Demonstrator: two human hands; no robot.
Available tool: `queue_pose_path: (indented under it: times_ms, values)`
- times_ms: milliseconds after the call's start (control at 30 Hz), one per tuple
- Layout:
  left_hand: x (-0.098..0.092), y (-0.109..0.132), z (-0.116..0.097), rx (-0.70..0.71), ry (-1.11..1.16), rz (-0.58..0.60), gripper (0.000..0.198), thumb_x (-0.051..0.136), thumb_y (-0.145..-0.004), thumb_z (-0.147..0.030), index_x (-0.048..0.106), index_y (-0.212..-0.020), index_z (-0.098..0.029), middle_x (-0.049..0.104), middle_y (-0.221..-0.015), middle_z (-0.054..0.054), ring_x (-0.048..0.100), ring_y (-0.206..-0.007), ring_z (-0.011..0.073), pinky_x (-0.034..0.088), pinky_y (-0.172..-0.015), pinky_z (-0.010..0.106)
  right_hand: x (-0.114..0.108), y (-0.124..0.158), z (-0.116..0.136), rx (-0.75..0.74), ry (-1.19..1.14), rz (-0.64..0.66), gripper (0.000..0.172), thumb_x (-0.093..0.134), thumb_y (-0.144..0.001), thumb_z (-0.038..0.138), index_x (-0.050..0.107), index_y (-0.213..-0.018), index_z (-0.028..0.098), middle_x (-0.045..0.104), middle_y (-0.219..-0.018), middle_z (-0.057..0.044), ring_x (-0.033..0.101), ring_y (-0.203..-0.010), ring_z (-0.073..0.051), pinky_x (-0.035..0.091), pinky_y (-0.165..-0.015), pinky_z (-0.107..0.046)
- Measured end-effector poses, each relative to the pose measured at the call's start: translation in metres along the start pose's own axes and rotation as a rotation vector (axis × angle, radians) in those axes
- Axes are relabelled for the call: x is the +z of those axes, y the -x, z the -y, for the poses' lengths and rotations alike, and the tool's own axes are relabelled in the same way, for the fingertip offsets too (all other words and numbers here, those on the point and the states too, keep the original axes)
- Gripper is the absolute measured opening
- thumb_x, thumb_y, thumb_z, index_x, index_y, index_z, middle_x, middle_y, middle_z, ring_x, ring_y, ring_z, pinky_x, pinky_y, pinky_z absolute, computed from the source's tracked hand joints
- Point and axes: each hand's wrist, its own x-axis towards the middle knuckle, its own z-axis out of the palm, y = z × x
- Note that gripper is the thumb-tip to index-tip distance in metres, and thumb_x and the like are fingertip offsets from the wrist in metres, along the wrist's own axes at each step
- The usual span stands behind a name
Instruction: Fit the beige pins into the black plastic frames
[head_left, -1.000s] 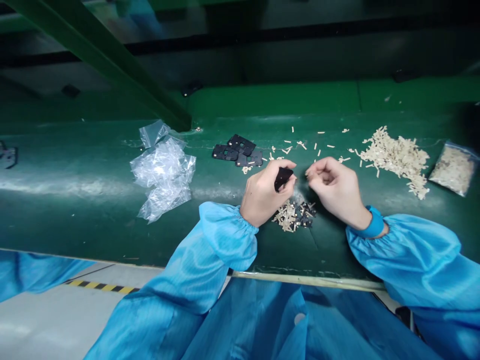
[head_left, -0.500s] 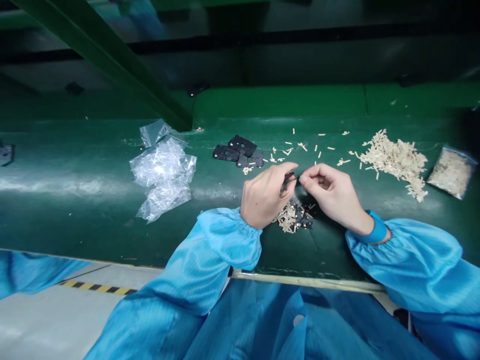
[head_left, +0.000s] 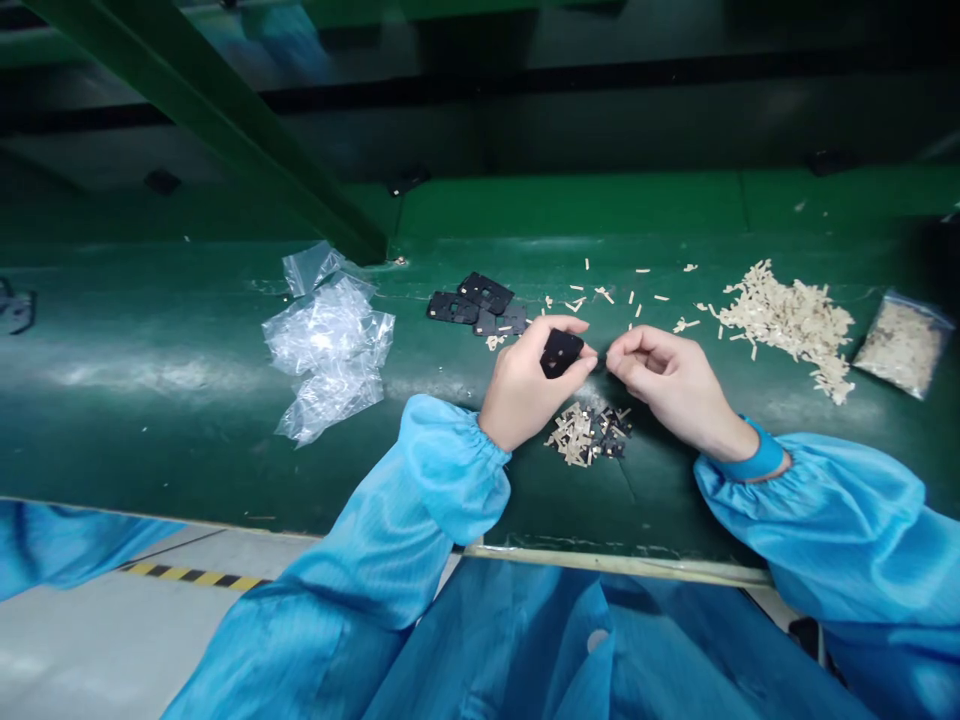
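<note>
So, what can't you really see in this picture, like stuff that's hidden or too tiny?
Head view only:
- The black piece in the left hand: fingers hide part of it.
- Inside the right hand: curled fingers hide the palm.
- Dark part at the left edge: cut off by the picture edge.
- Pale bits in the plastic bag: too small and blurred to tell.
</note>
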Motion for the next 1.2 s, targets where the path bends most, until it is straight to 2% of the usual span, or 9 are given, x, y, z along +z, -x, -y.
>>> queue_pose_path:
  times_ms: [200, 467, 533, 633, 733, 867, 967, 1067, 1200]
  values:
    - [0.000, -0.003, 0.000, -0.044, 0.008, -0.012, 0.028, 0.072, -0.081, -0.016, 0.065, -0.108, -0.020, 0.075, -0.094, 0.000, 0.072, -0.082, 0.0131, 0.057, -0.079, 0.025, 0.000, -0.001, 0.001, 0.008, 0.005, -0.023, 0.022, 0.074, -0.081, 0.038, 0.066, -0.082, 0.018, 0.060, -0.069, 0.001, 0.045, -0.055, -0.009, 0.034, -0.048, -0.024]
    - [0.001, -0.003, -0.002, -0.064, 0.080, 0.020, 0.028, 0.071, -0.080, -0.013, 0.064, -0.106, -0.020, 0.074, -0.088, -0.001, 0.071, -0.081, 0.0124, 0.058, -0.082, 0.026, -0.001, -0.002, 0.001, 0.029, 0.073, 0.048, 0.016, 0.076, -0.076, 0.029, 0.065, -0.075, 0.016, 0.062, -0.067, 0.001, 0.051, -0.058, -0.009, 0.041, -0.055, -0.023]
    - [0.001, -0.003, 0.000, -0.119, 0.143, 0.042, 0.027, 0.071, -0.081, -0.015, 0.063, -0.107, -0.020, 0.073, -0.088, 0.000, 0.070, -0.076, 0.0118, 0.059, -0.074, 0.024, -0.002, -0.002, 0.000, 0.017, 0.064, 0.044, 0.015, 0.076, -0.075, 0.027, 0.065, -0.074, 0.017, 0.061, -0.066, 0.001, 0.049, -0.057, -0.009, 0.040, -0.053, -0.023]
    - [0.001, -0.005, 0.007, -0.262, 0.323, 0.088, 0.022, 0.058, -0.094, -0.024, 0.060, -0.115, -0.020, 0.072, -0.091, 0.004, 0.068, -0.065, 0.0108, 0.058, -0.058, 0.023, -0.003, -0.003, -0.002, -0.004, 0.016, -0.009, 0.014, 0.076, -0.074, 0.025, 0.065, -0.073, 0.017, 0.064, -0.069, 0.000, 0.049, -0.056, -0.009, 0.038, -0.051, -0.023]
    - [-0.003, -0.008, 0.014, -0.312, 0.460, 0.074, 0.026, 0.044, -0.102, -0.029, 0.060, -0.120, -0.019, 0.072, -0.097, 0.007, 0.072, -0.074, 0.0130, 0.062, -0.068, 0.027, -0.003, -0.004, -0.004, -0.013, -0.006, -0.063, 0.012, 0.075, -0.073, 0.023, 0.065, -0.071, 0.018, 0.066, -0.070, -0.001, 0.049, -0.055, -0.009, 0.038, -0.049, -0.023]
    - [-0.010, -0.011, 0.014, -0.229, 0.361, -0.003, 0.019, 0.065, -0.092, -0.029, 0.072, -0.106, -0.020, 0.076, -0.106, 0.006, 0.073, -0.091, 0.0159, 0.062, -0.081, 0.028, -0.002, -0.003, -0.007, -0.042, 0.014, -0.075, 0.010, 0.075, -0.070, 0.019, 0.065, -0.069, 0.019, 0.067, -0.070, -0.002, 0.055, -0.062, -0.012, 0.042, -0.054, -0.024]
    - [-0.012, -0.011, 0.011, -0.247, 0.293, -0.069, 0.018, 0.072, -0.086, -0.030, 0.075, -0.101, -0.020, 0.076, -0.091, 0.003, 0.069, -0.071, 0.0122, 0.059, -0.060, 0.022, 0.000, 0.000, -0.010, -0.056, 0.035, -0.049, 0.011, 0.075, -0.073, 0.019, 0.064, -0.071, 0.020, 0.065, -0.069, -0.001, 0.052, -0.060, -0.012, 0.040, -0.052, -0.025]
    - [-0.011, -0.011, 0.008, -0.302, 0.309, -0.079, 0.020, 0.069, -0.088, -0.031, 0.073, -0.104, -0.019, 0.071, -0.075, 0.000, 0.056, -0.046, 0.0070, 0.046, -0.038, 0.018, 0.002, 0.003, -0.013, -0.068, 0.055, -0.010, 0.013, 0.075, -0.075, 0.021, 0.063, -0.072, 0.020, 0.060, -0.065, 0.001, 0.047, -0.055, -0.010, 0.038, -0.050, -0.025]
    - [-0.007, -0.009, 0.001, -0.279, 0.214, -0.126, 0.013, 0.069, -0.086, -0.023, 0.072, -0.098, -0.019, 0.065, -0.064, -0.004, 0.047, -0.035, 0.0041, 0.036, -0.032, 0.018, 0.004, 0.006, -0.011, -0.075, 0.090, 0.042, 0.013, 0.073, -0.071, 0.015, 0.061, -0.070, 0.019, 0.060, -0.064, 0.001, 0.048, -0.053, -0.009, 0.038, -0.048, -0.024]
